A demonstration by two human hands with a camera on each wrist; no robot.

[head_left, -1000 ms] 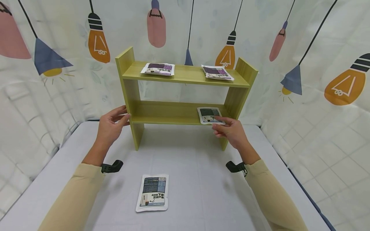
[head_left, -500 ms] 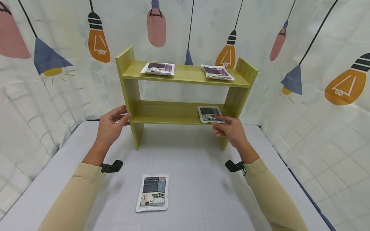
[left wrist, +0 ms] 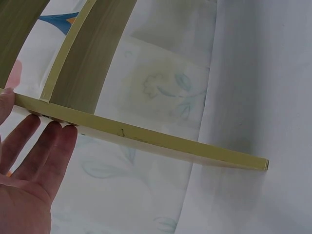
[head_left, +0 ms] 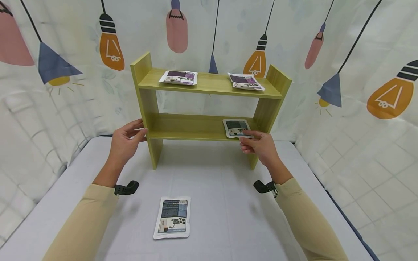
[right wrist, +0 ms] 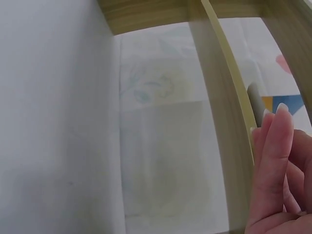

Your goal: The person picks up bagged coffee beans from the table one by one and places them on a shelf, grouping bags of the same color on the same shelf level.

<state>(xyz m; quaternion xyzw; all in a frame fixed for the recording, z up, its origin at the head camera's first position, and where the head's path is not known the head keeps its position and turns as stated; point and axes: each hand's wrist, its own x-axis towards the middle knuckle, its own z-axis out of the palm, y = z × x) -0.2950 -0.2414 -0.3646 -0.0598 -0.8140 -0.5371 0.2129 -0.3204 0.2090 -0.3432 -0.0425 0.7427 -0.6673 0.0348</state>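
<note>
A yellow-green wooden shelf [head_left: 202, 130] with two boards stands on the table. My left hand [head_left: 125, 139] holds its left side panel, thumb at the front edge and fingertips against the outer face, as the left wrist view shows with the fingers [left wrist: 53, 156]. On the lower board, toward the right, lies a white-edged pouch with a dark green label [head_left: 236, 127]. My right hand [head_left: 259, 145] pinches this pouch by its near right corner. In the right wrist view the right hand [right wrist: 278, 180] is at the board's front edge, with the pouch mostly hidden behind the fingers.
Two purple-labelled pouches lie on the top board, one at left [head_left: 179, 78] and one at right [head_left: 245, 82]. Another white pouch with a blue label [head_left: 173, 218] lies flat on the white table [head_left: 209, 203] in front. A patterned curtain [head_left: 202, 32] hangs behind the shelf.
The green-labelled pouch has tipped or slid slightly back onto the lower board, with my right hand still pinching its corner. My left hand and the shelf have stayed in place.
</note>
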